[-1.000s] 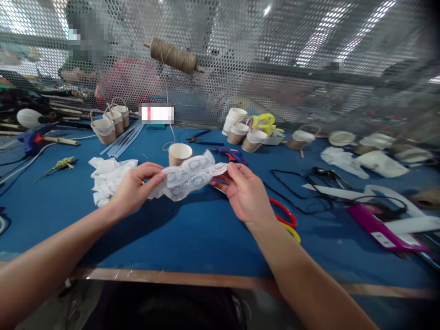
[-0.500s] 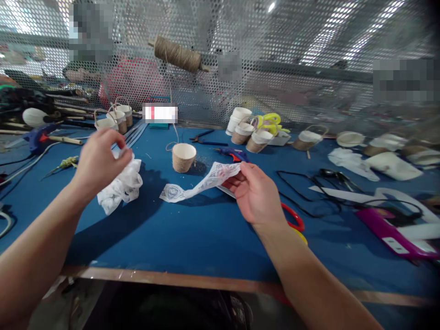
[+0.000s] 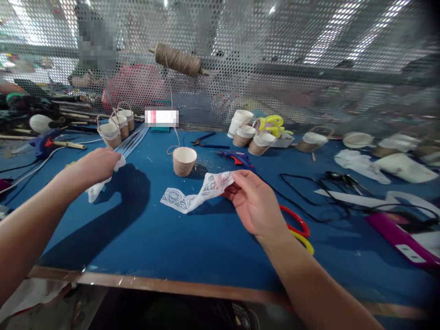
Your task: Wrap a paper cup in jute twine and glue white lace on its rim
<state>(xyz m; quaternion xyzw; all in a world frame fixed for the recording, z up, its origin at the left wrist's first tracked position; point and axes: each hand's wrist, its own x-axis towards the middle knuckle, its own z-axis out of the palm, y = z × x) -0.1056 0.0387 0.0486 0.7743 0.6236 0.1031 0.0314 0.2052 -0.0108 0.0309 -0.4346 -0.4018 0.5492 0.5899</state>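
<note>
Desk: blue top [image 3: 165, 245], wooden strip along the person's edge.
Scissors: red and yellow handles [image 3: 304, 225] poke out beside the right wrist; blades hidden from me.
Right hand [image 3: 256, 201]: thumb and fingers pinch one end of the lace strip.
Lace strip [image 3: 216, 182]: white, patterned, sagging leftward to the desk, its free end short of the cup.
Left hand [image 3: 92, 167]: palm down, fingers closed on a white bundle [image 3: 98, 189], a tuft at the tips.
Lace risk: a loosened pinch could let the limp strip slip or fold over itself.
Twine-wrapped cup [image 3: 183, 166]: upright; a careless sideways swing could tip it.
Glue gun [image 3: 241, 159]: lying behind the right hand; if its nozzle is hot, lace brushing it could stick.
Pliers [image 3: 206, 140]: just beyond the gun.
Backdrop: twine spool [image 3: 178, 59] at a mesh screen [image 3: 240, 50].
</note>
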